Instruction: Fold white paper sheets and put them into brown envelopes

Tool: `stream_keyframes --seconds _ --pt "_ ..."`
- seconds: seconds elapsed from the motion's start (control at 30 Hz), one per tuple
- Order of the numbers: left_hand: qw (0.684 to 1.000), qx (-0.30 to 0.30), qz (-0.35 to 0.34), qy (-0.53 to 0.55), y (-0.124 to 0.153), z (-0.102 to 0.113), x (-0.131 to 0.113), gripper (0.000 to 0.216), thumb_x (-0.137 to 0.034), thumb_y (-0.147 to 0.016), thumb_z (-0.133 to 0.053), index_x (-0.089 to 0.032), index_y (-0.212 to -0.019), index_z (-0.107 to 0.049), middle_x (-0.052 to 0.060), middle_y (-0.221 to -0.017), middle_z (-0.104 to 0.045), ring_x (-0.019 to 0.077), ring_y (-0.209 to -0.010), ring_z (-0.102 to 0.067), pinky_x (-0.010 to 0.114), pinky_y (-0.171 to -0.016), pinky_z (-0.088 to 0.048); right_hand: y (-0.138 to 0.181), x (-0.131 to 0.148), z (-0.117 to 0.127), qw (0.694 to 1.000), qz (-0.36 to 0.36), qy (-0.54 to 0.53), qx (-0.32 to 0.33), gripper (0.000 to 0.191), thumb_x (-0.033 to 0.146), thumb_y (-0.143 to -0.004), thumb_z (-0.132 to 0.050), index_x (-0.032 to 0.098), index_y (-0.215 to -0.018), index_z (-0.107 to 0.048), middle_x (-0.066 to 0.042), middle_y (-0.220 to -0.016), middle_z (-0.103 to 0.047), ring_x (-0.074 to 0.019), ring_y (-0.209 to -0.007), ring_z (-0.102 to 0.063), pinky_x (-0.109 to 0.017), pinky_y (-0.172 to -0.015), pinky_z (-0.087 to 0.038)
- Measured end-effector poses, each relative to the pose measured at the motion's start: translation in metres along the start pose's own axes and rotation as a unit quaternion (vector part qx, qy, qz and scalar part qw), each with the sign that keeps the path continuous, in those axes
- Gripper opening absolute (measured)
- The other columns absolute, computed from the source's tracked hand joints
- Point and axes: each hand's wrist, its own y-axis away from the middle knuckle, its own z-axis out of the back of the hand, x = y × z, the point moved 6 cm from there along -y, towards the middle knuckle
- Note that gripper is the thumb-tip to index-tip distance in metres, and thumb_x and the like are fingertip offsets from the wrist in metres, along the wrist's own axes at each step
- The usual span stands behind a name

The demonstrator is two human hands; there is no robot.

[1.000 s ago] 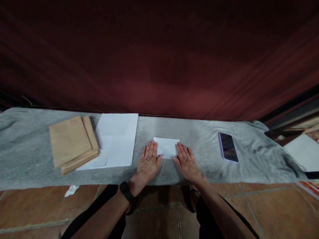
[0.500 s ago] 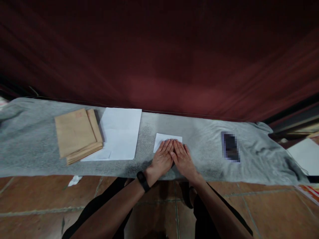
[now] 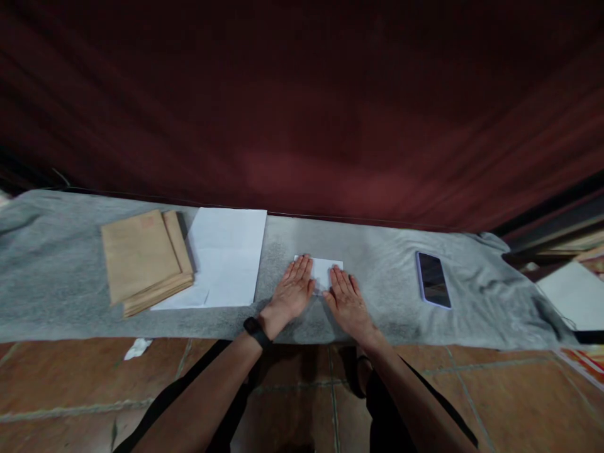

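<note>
A small folded white paper [image 3: 324,270] lies on the grey cloth [image 3: 377,277] in the middle. My left hand [image 3: 292,290] lies flat on its left part, fingers stretched out, a black band on the wrist. My right hand [image 3: 348,299] lies flat on its right part, fingers also stretched out. A narrow strip of the paper shows between the two hands. Neither hand holds anything.
A stack of brown envelopes [image 3: 141,259] sits at the left, partly over several white sheets [image 3: 231,255]. A phone [image 3: 433,279] lies face up at the right. A dark red curtain [image 3: 302,113] hangs behind. Tiled floor [image 3: 70,390] lies below the cloth's near edge.
Half a second ago my hands were side by side, touching, on the folded paper. They have since slid apart, the left going left, still flat on the paper.
</note>
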Motion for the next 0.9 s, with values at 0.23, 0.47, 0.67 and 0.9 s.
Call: stream_keyframes --seconds 0.23,0.47,0.67,0.9 --pt "0.998 0.002 0.043 -0.037 0.004 0.005 0.014 0.061 -0.035 -0.104 -0.022 -0.003 -0.155 -0.03 0.017 -0.163 -0.029 0.0242 -0.154 -0.018 0.044 -0.125 -0.021 0.001 -0.013 0.001 1.0 -0.028 0.004 0.009 0.063 0.043 -0.106 -0.031 0.009 -0.159 -0.023 -0.017 -0.161 -0.033 -0.0282 -0.148 -0.033 -0.05 -0.12 -0.026" --pt "0.997 -0.021 0.067 -0.041 0.009 0.007 0.021 0.061 -0.037 -0.104 -0.025 -0.004 -0.155 -0.031 0.017 -0.161 -0.032 0.025 -0.153 -0.023 0.044 -0.125 -0.021 0.004 -0.024 -0.001 0.999 -0.036 -0.01 0.004 0.063 0.042 -0.106 -0.033 0.01 -0.159 -0.022 -0.018 -0.16 -0.035 -0.0281 -0.148 -0.033 -0.051 -0.12 -0.027" --pt "0.994 -0.047 0.1 -0.025 0.011 0.017 0.018 0.061 -0.034 -0.103 -0.029 0.0 -0.153 -0.033 0.021 -0.161 -0.032 0.0288 -0.152 -0.024 0.048 -0.126 -0.019 0.001 -0.025 0.008 0.998 -0.055 -0.028 0.005 0.062 0.041 -0.106 -0.033 0.011 -0.159 -0.023 -0.017 -0.16 -0.035 -0.0265 -0.15 -0.031 -0.051 -0.121 -0.028" --pt "0.987 0.009 -0.14 0.082 0.018 0.02 -0.051 0.054 -0.033 -0.106 -0.026 -0.013 -0.156 -0.031 0.01 -0.163 -0.033 0.0174 -0.152 -0.024 0.04 -0.125 -0.026 0.022 0.018 0.007 0.996 0.053 -0.062 0.039 0.055 0.028 -0.101 -0.043 0.009 -0.152 -0.04 -0.016 -0.154 -0.046 -0.0256 -0.147 -0.036 -0.049 -0.122 -0.03"
